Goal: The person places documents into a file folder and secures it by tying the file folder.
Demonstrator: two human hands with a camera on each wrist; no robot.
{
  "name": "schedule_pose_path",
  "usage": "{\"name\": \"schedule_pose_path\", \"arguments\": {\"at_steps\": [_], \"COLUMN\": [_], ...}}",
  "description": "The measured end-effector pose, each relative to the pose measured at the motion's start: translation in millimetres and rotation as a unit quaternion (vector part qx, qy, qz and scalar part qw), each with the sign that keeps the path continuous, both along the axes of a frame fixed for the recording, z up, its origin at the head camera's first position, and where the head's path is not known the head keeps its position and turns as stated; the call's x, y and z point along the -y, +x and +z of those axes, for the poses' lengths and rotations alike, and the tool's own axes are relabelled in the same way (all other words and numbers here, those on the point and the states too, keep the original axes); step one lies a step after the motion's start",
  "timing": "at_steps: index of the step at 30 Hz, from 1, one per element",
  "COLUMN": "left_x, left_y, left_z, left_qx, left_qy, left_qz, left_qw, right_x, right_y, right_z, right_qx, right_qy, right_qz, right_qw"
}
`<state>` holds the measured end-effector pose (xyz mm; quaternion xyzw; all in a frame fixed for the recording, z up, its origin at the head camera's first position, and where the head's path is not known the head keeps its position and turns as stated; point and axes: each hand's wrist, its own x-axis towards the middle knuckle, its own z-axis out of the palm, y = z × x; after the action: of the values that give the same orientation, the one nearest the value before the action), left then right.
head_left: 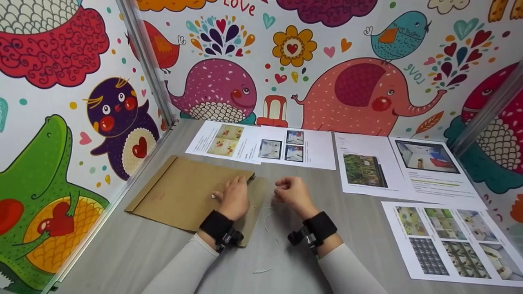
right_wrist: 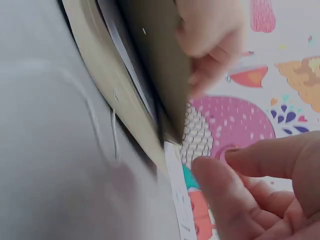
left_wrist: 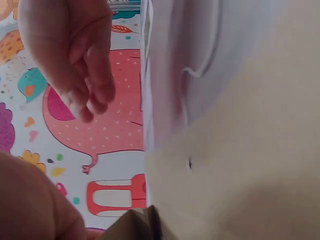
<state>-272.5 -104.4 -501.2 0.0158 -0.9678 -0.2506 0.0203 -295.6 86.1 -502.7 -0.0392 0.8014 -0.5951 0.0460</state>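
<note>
Brown paper envelope point(head_left: 179, 188), on the table point(head_left: 102, 253) under the left hand point(head_left: 235, 199).
Likely light, flexible, easily creased; take hold at the folded end. Right hand point(head_left: 296, 196): fingers loosely curled, narrow gap, nothing visible between. Left fingers: cannot tell whether gripping.

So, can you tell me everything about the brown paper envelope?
The envelope looks like brown kraft paper. It lies slanted on the gray table, with a folded strip along its left end and a faint reddish mark. Its flap lies open on the right, and its mouth gapes. The left hand touches it there.
</note>
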Motion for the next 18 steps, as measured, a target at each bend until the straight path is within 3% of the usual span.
{"name": "schedule_pose_path", "arguments": {"at_steps": [5, 10, 15, 18], "left_x": [8, 11, 4, -5], "left_y": [-2.6, -4.3, -9.5, -9.8], "left_z": [-4.1, 5.9, 17.0, 20.7], "left_qx": [0.018, -0.002, -0.035, -0.03], "left_qy": [0.027, 0.052, 0.018, -0.016], "left_qz": [0.014, 0.006, -0.013, -0.012], "left_qw": [0.9994, 0.9986, 0.9991, 0.9993], "right_x": [-13, -24, -31, -33], "right_y": [-8.5, -11.7, -11.9, -12.9], "right_z": [-9.0, -9.0, -6.0, -9.6], "right_qx": [-0.029, -0.061, -0.085, -0.107], "right_qy": [0.087, 0.161, 0.226, 0.264], "right_qz": [-0.012, -0.025, -0.028, -0.016], "right_qw": [0.996, 0.985, 0.97, 0.958]}}
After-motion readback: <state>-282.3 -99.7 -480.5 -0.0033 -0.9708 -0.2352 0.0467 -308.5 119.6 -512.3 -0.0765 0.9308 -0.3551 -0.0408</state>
